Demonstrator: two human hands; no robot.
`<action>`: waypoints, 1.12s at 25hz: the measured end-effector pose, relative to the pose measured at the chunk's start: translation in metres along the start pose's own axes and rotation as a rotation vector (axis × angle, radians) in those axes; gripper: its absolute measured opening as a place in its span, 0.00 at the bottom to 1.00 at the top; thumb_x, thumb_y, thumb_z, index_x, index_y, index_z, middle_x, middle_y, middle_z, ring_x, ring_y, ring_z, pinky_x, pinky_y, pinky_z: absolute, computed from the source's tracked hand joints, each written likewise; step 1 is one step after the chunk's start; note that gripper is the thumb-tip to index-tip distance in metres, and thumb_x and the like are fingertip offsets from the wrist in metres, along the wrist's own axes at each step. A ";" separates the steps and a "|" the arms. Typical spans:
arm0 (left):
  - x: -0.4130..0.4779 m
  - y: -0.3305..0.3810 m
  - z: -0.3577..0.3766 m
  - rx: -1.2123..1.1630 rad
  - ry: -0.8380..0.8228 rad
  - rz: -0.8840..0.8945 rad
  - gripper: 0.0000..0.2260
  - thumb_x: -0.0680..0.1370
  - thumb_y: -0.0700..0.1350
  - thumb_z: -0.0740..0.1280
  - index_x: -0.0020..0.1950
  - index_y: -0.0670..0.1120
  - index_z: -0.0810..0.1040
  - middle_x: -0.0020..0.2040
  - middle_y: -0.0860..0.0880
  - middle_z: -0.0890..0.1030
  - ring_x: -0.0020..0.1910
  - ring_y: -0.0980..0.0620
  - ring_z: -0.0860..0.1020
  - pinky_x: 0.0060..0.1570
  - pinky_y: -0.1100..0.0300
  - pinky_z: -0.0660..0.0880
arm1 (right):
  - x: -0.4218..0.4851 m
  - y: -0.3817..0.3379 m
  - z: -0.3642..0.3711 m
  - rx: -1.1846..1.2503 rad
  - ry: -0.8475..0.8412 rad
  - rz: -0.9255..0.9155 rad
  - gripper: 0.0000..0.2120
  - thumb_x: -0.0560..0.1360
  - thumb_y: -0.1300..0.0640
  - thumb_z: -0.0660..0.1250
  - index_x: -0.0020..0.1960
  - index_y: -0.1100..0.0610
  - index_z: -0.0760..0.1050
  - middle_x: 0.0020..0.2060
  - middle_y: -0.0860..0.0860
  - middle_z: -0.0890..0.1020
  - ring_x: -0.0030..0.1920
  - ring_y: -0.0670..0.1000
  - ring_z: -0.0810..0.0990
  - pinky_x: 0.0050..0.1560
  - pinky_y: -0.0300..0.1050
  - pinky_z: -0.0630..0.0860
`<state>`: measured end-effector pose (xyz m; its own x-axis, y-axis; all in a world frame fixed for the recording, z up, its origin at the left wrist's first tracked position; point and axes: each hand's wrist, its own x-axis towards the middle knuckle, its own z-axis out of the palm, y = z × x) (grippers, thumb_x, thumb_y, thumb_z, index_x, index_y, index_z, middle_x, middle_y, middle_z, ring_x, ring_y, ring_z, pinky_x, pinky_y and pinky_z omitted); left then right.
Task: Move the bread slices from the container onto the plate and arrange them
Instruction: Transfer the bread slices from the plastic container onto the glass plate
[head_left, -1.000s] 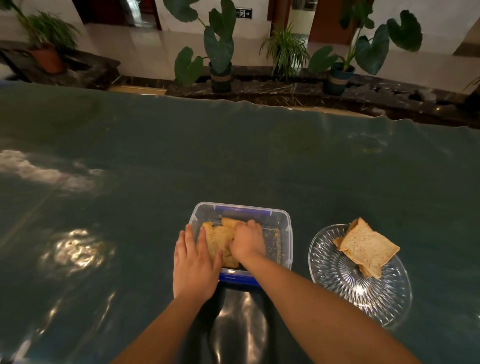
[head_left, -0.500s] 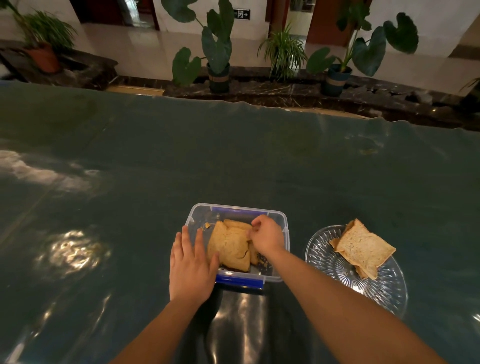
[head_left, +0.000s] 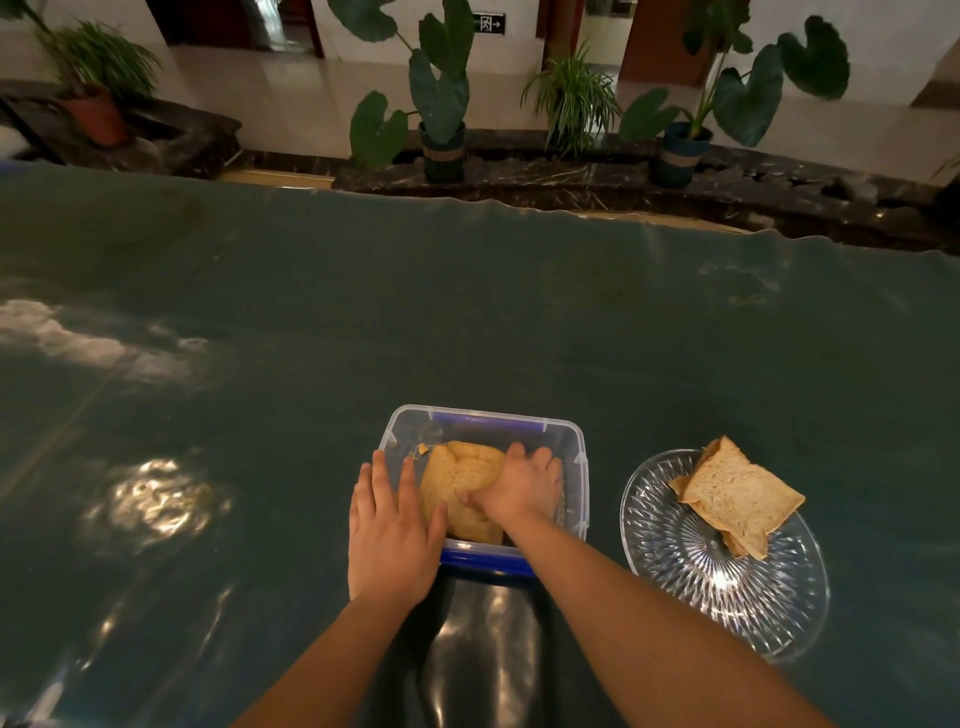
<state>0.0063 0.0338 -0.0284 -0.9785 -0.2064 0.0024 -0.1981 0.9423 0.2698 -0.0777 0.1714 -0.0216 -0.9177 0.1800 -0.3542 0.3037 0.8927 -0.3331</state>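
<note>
While left hand (head_left: 390, 525) braces the container (head_left: 581, 457) flat, right hand (head_left: 519, 486)—grip unclear—presses bread slices (head_left: 457, 478).

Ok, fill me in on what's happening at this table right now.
A person is moving bread from a clear plastic container to a glass plate. The right hand is down inside the container, pressed on the bread slices left there; whether it has gripped one cannot be told. The left hand lies flat against the container's near left corner, steadying it. A few slices are already stacked on the plate's far side.
</note>
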 end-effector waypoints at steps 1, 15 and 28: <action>0.001 -0.001 0.000 -0.002 0.002 -0.002 0.31 0.79 0.60 0.55 0.78 0.45 0.59 0.79 0.39 0.54 0.78 0.38 0.53 0.75 0.44 0.57 | 0.000 0.000 0.000 0.008 -0.007 0.006 0.45 0.57 0.34 0.77 0.66 0.54 0.68 0.65 0.58 0.68 0.67 0.61 0.66 0.67 0.54 0.66; 0.001 -0.001 0.001 0.004 -0.002 -0.009 0.30 0.79 0.59 0.56 0.77 0.45 0.61 0.79 0.38 0.55 0.77 0.37 0.54 0.74 0.43 0.58 | 0.004 0.003 -0.012 -0.166 -0.043 -0.146 0.38 0.57 0.32 0.76 0.59 0.52 0.74 0.60 0.56 0.69 0.61 0.59 0.69 0.64 0.53 0.68; 0.000 -0.003 0.000 -0.013 -0.021 -0.008 0.31 0.79 0.60 0.56 0.78 0.46 0.58 0.80 0.39 0.52 0.78 0.38 0.51 0.75 0.44 0.56 | 0.004 0.020 -0.050 0.430 -0.142 -0.160 0.20 0.58 0.51 0.82 0.41 0.48 0.73 0.38 0.45 0.80 0.41 0.48 0.80 0.40 0.47 0.78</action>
<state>0.0071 0.0315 -0.0291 -0.9779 -0.2080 -0.0197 -0.2050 0.9371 0.2825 -0.0884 0.2102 0.0137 -0.9266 -0.0301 -0.3748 0.2676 0.6476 -0.7135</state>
